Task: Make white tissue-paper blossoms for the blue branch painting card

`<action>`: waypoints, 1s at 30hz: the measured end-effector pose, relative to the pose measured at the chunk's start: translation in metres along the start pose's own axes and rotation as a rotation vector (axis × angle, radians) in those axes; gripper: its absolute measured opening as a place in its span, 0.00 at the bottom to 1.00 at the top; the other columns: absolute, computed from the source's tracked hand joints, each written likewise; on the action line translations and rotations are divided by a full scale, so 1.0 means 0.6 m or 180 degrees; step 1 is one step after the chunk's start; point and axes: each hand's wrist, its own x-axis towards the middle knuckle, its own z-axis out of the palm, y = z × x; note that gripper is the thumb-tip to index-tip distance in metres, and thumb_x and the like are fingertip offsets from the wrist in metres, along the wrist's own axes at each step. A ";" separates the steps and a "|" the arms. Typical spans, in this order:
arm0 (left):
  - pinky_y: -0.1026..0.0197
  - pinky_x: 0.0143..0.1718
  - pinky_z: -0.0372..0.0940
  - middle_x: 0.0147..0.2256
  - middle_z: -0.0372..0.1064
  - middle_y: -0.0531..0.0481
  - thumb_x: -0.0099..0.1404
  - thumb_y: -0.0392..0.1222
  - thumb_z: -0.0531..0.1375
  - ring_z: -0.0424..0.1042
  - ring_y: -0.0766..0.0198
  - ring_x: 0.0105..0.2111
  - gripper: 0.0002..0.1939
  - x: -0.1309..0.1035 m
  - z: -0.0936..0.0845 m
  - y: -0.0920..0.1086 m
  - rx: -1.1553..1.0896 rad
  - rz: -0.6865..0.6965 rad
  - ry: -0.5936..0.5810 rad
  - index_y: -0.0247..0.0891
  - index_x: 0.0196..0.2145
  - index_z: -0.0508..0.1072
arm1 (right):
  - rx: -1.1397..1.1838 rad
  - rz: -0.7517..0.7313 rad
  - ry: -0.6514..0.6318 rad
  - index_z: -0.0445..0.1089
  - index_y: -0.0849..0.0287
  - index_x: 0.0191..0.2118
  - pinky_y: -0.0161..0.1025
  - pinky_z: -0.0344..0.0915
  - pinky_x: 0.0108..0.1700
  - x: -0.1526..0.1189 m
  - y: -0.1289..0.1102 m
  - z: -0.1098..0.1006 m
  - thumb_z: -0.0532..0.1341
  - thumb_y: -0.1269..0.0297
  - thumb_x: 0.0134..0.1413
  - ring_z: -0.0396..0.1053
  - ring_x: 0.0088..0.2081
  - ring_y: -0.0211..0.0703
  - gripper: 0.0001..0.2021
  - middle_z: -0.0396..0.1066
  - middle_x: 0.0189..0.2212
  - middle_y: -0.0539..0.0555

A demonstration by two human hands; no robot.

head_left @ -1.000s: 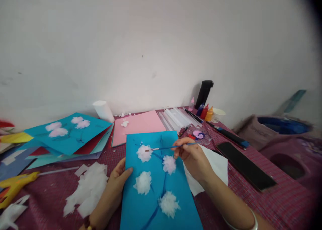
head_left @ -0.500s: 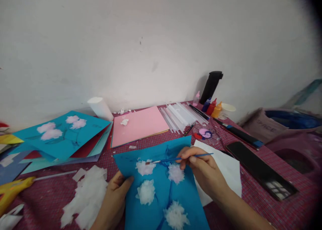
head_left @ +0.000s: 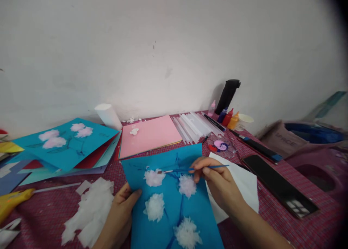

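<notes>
My left hand (head_left: 123, 207) grips the left edge of a blue sheet (head_left: 171, 205), thumb on top. In my right hand (head_left: 214, 174) is a thin blue paintbrush (head_left: 182, 170), pinched between the fingers above the sheet. Its bristles touch or hover at the pinkish upper-left paper flower (head_left: 154, 177). Another pinkish flower (head_left: 187, 186) lies just left of my right fingers. Two whiter flowers, one at the left (head_left: 154, 207) and one lower down (head_left: 187, 233), show beside dark blue painted stems. The lower end of the sheet is out of frame.
White tissue pieces (head_left: 94, 209) and a yellow glue gun (head_left: 16, 201) lie left. Behind are a second flower sheet (head_left: 92, 143), pink paper (head_left: 152, 136) and glue sticks (head_left: 193, 125). Rightward are a paint palette (head_left: 221, 146), paint bottles (head_left: 227, 117) and a black phone (head_left: 280, 185).
The blue sheet and both hands have shifted slightly left in view. The brush tip stays at the upper-left flower, now nearer its right part.
</notes>
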 end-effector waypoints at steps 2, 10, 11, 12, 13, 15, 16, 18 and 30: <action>0.57 0.39 0.71 0.38 0.78 0.50 0.46 0.40 0.70 0.76 0.53 0.39 0.22 0.000 0.001 0.002 -0.0037 -0.0023 0.0042 0.42 0.42 0.75 | -0.0113 0.0041 -0.0017 0.76 0.55 0.35 0.37 0.64 0.32 0.002 -0.001 0.000 0.59 0.62 0.57 0.68 0.28 0.40 0.08 0.72 0.29 0.52; 0.58 0.37 0.72 0.38 0.78 0.50 0.47 0.38 0.70 0.77 0.54 0.36 0.22 0.002 0.001 0.005 -0.0093 -0.0142 0.0084 0.41 0.42 0.74 | -0.0288 -0.0059 0.0155 0.75 0.55 0.36 0.36 0.65 0.31 -0.001 0.000 0.004 0.58 0.63 0.58 0.68 0.27 0.38 0.08 0.73 0.30 0.52; 0.58 0.36 0.72 0.37 0.78 0.50 0.47 0.38 0.70 0.77 0.55 0.35 0.21 0.002 0.001 0.005 -0.0091 -0.0144 0.0081 0.41 0.41 0.74 | -0.0394 -0.0086 0.0169 0.75 0.55 0.36 0.35 0.65 0.31 -0.002 -0.001 0.007 0.58 0.63 0.59 0.68 0.27 0.38 0.08 0.73 0.30 0.52; 0.59 0.36 0.72 0.36 0.78 0.50 0.47 0.38 0.70 0.77 0.56 0.35 0.20 0.001 0.002 0.005 -0.0094 -0.0147 0.0081 0.40 0.40 0.74 | -0.0524 -0.0115 0.0174 0.75 0.55 0.36 0.35 0.65 0.31 -0.003 -0.003 0.009 0.58 0.63 0.59 0.68 0.27 0.38 0.08 0.73 0.30 0.52; 0.59 0.35 0.72 0.35 0.78 0.50 0.47 0.38 0.69 0.77 0.56 0.34 0.20 0.000 0.003 0.006 -0.0102 -0.0160 0.0093 0.40 0.40 0.74 | -0.0665 -0.0152 0.0169 0.75 0.55 0.36 0.35 0.65 0.30 -0.005 -0.006 0.012 0.58 0.63 0.59 0.68 0.28 0.38 0.08 0.73 0.30 0.52; 0.58 0.34 0.72 0.33 0.78 0.50 0.46 0.38 0.70 0.77 0.56 0.33 0.20 -0.002 0.005 0.007 -0.0118 -0.0211 0.0149 0.40 0.39 0.74 | -0.0915 -0.0268 0.0190 0.75 0.56 0.36 0.35 0.65 0.30 -0.009 -0.012 0.017 0.57 0.63 0.59 0.69 0.28 0.38 0.09 0.73 0.29 0.53; 0.58 0.34 0.72 0.33 0.78 0.50 0.45 0.37 0.70 0.77 0.55 0.32 0.20 -0.003 0.006 0.008 -0.0118 -0.0238 0.0174 0.39 0.39 0.74 | -0.0999 -0.0339 0.0222 0.74 0.56 0.36 0.35 0.65 0.30 -0.010 -0.014 0.019 0.57 0.62 0.59 0.69 0.28 0.39 0.09 0.73 0.29 0.53; 0.58 0.33 0.72 0.32 0.78 0.50 0.43 0.37 0.70 0.77 0.55 0.32 0.21 -0.004 0.008 0.010 -0.0115 -0.0289 0.0222 0.39 0.38 0.74 | -0.1085 -0.0445 0.0302 0.74 0.56 0.36 0.35 0.66 0.29 -0.013 -0.019 0.022 0.57 0.61 0.60 0.69 0.28 0.39 0.09 0.73 0.27 0.53; 0.58 0.35 0.71 0.33 0.78 0.50 0.44 0.37 0.70 0.77 0.55 0.34 0.23 -0.007 0.004 0.009 -0.0211 -0.0465 0.0125 0.40 0.41 0.73 | -0.1189 -0.0306 0.0343 0.73 0.56 0.36 0.35 0.65 0.30 -0.008 -0.008 0.021 0.55 0.59 0.61 0.70 0.29 0.40 0.10 0.72 0.26 0.52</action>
